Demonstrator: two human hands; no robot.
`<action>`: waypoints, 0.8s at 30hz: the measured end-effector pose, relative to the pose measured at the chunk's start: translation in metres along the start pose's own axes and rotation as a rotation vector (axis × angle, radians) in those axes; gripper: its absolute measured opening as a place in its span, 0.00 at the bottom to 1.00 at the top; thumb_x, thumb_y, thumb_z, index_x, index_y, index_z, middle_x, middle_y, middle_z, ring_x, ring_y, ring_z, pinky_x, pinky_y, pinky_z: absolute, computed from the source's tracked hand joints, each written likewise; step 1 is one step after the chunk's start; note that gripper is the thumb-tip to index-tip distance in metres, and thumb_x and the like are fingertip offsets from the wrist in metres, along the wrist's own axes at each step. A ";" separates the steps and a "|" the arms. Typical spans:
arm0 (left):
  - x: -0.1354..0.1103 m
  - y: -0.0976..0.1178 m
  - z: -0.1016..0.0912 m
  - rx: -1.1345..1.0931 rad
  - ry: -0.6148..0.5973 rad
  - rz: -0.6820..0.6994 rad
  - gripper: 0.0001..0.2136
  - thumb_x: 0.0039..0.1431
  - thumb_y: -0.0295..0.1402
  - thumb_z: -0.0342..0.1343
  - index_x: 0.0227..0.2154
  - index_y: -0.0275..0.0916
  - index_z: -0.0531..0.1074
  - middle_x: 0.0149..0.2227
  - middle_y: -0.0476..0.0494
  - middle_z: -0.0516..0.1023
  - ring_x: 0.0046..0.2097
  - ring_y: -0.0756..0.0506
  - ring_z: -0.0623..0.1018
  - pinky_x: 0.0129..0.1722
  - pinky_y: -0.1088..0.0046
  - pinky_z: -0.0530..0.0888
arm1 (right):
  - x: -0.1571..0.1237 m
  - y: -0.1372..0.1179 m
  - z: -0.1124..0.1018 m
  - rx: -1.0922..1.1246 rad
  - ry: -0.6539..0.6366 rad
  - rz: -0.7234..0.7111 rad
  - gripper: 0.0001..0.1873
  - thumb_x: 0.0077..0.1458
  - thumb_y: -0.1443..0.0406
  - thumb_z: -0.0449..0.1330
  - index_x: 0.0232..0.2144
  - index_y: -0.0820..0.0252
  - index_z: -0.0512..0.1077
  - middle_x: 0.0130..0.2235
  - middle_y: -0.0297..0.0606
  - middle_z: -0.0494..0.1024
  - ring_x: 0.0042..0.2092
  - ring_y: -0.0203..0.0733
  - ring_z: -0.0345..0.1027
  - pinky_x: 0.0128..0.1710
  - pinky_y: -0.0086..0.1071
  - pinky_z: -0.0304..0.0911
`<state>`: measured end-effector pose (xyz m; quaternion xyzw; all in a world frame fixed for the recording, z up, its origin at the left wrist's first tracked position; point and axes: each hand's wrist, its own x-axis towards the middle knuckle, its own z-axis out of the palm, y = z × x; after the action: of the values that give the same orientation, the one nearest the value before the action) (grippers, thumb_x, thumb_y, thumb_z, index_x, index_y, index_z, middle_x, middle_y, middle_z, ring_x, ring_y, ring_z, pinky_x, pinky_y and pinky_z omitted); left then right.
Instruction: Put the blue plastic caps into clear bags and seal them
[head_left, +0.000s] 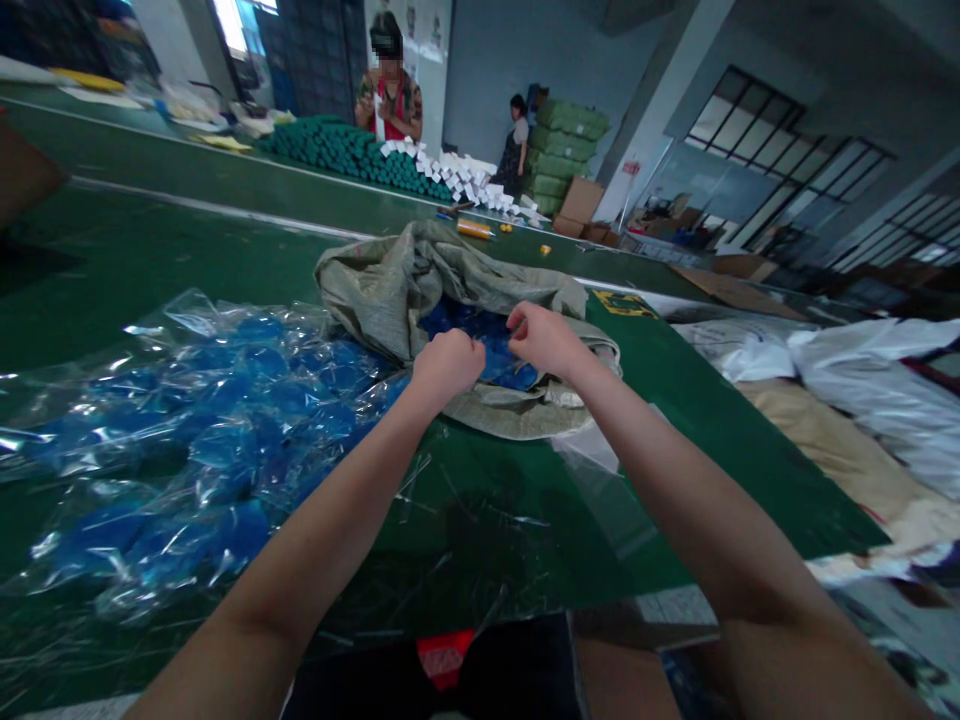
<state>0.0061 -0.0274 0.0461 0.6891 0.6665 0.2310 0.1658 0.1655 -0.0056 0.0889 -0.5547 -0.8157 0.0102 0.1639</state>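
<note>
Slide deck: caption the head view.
Left hand and right hand over an open grey woven sack beside clear-bagged blue items.

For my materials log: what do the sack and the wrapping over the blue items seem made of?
The sack looks like matt woven plastic, judging by its stiff folds, though the weave is unclear. The wrapping looks like clear plastic film, glossy, with highlights along its creases.

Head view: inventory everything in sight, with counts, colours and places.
woven sack: one, grey-green, mid-table
bagged blue items: several, blue, left of sack
work table: one, green, beneath the hands
yellow tube: one, yellow, beyond sack
white sacks: several, white, right of table
stacked rolls: many, teal, far end
white cartons: many, white, beside rolls
wrapped bales: stacked, green, far end
co-workers: two, far end
left hand: one, bare, over sack
right hand: one, bare, over sack
</note>
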 end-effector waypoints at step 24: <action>0.017 -0.018 0.027 -0.198 -0.146 0.378 0.15 0.53 0.43 0.58 0.36 0.38 0.79 0.38 0.44 0.81 0.38 0.45 0.78 0.40 0.72 0.71 | 0.009 0.022 0.014 0.187 -0.289 -0.283 0.20 0.42 0.75 0.64 0.39 0.55 0.73 0.28 0.25 0.78 0.30 0.35 0.70 0.32 0.27 0.56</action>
<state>0.0050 -0.0076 0.0156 0.7970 0.4860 0.2718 0.2340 0.1787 0.0136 0.0732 -0.4098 -0.8959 0.1422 0.0957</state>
